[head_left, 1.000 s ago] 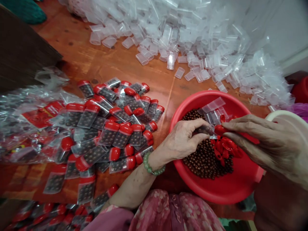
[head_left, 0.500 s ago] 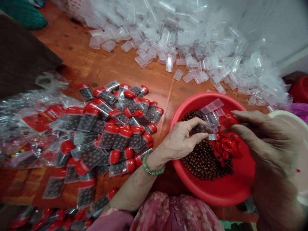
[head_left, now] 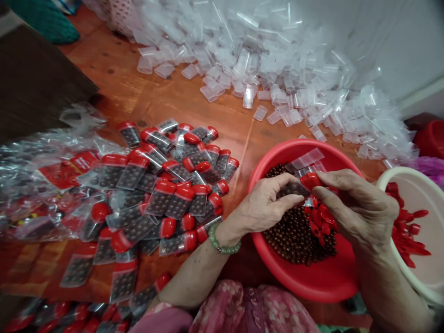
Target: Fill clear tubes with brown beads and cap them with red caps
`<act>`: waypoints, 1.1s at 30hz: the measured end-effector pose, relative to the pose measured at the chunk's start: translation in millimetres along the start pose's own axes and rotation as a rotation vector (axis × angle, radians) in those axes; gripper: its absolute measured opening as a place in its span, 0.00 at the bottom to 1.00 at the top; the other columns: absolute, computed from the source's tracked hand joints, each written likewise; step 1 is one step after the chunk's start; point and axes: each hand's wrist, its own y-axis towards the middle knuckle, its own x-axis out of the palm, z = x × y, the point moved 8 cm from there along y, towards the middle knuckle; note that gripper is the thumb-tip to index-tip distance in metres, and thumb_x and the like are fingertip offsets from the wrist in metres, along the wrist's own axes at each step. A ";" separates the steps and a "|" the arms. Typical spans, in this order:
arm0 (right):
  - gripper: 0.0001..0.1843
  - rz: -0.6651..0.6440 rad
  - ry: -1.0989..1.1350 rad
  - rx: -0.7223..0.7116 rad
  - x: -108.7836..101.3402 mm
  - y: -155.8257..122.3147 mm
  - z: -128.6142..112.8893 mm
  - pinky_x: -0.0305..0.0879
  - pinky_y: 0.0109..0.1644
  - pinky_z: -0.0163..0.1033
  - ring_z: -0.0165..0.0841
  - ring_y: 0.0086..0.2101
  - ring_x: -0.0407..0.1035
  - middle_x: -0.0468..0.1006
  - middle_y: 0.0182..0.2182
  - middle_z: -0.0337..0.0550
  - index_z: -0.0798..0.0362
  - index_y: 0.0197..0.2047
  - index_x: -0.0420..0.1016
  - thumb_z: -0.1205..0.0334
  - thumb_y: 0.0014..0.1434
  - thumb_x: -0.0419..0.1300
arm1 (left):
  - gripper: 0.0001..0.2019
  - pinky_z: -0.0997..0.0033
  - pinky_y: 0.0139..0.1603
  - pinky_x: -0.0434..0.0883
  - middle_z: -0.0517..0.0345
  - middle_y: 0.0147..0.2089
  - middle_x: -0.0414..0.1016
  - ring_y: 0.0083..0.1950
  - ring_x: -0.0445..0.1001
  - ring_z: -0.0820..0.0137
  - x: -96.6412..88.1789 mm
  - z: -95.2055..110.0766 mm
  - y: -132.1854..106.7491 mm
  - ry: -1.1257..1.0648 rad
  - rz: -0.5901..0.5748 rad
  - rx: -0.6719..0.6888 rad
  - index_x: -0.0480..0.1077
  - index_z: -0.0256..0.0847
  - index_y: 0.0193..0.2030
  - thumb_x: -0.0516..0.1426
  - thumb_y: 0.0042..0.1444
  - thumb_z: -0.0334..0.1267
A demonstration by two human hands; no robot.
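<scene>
Over a red basin [head_left: 274, 277], my left hand [head_left: 265, 203] grips a clear plastic container [head_left: 292, 188] filled with dark brown balls. My right hand [head_left: 357, 203] pinches a red cap [head_left: 311, 180] at the container's open end. Whether the cap is seated cannot be made out. Below the hands, the basin holds loose brown balls [head_left: 294, 240], a heap of red caps [head_left: 321, 222] and a few clear empty containers [head_left: 305, 159]. A green bead bracelet [head_left: 224, 249] circles my left wrist.
Filled, red-capped containers [head_left: 176, 199] lie piled on the reddish floor [head_left: 138, 92] to the left, beside a clear plastic bag [head_left: 31, 185]. A large heap of empty clear containers [head_left: 277, 60] spreads along the back. A white basin [head_left: 430, 185] with red caps stands at right.
My right hand has moved left, bringing the red cap from beside the container to its end. The white basin's red caps have come into view. My left hand keeps its grip.
</scene>
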 end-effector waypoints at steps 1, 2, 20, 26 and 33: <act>0.19 -0.022 -0.010 -0.007 0.3 0.0 0.4 0.79 0.42 0.43 0.37 0.38 0.80 0.85 0.39 0.38 0.41 0.50 0.82 0.70 0.57 0.69 | 0.06 0.69 0.45 0.71 0.58 0.37 0.73 0.40 0.71 0.70 -0.4 -1.3 0.4 0.036 -0.001 0.004 0.72 0.39 0.42 0.58 0.61 0.38; 0.19 -0.045 -0.016 -0.012 0.6 0.0 1.0 0.79 0.42 0.43 0.37 0.38 0.80 0.84 0.39 0.38 0.42 0.50 0.82 0.70 0.57 0.69 | 0.06 0.68 0.46 0.72 0.58 0.37 0.74 0.40 0.71 0.70 -0.4 -2.3 0.7 0.066 -0.004 0.007 0.72 0.39 0.42 0.58 0.62 0.38; 0.22 -0.222 -0.086 0.007 -0.3 -7.1 12.9 0.78 0.45 0.40 0.34 0.39 0.79 0.84 0.41 0.39 0.43 0.57 0.79 0.68 0.61 0.67 | 0.08 0.68 0.40 0.69 0.57 0.35 0.75 0.36 0.71 0.70 4.7 1.8 -1.3 0.270 -0.073 0.026 0.73 0.38 0.45 0.54 0.64 0.38; 0.20 -0.227 -0.113 0.003 4.2 -3.9 8.3 0.78 0.41 0.39 0.34 0.37 0.79 0.84 0.39 0.39 0.44 0.56 0.78 0.67 0.61 0.67 | 0.06 0.67 0.42 0.70 0.56 0.37 0.73 0.38 0.70 0.69 5.4 2.4 -0.5 0.294 -0.085 0.026 0.68 0.39 0.43 0.53 0.65 0.37; 0.33 -0.145 -0.285 -0.169 18.8 -15.0 -6.4 0.79 0.50 0.44 0.41 0.47 0.80 0.82 0.52 0.49 0.45 0.69 0.65 0.60 0.63 0.66 | 0.05 0.69 0.41 0.70 0.58 0.35 0.71 0.37 0.69 0.71 3.8 -0.2 0.3 0.074 -0.051 -0.038 0.66 0.39 0.39 0.54 0.65 0.37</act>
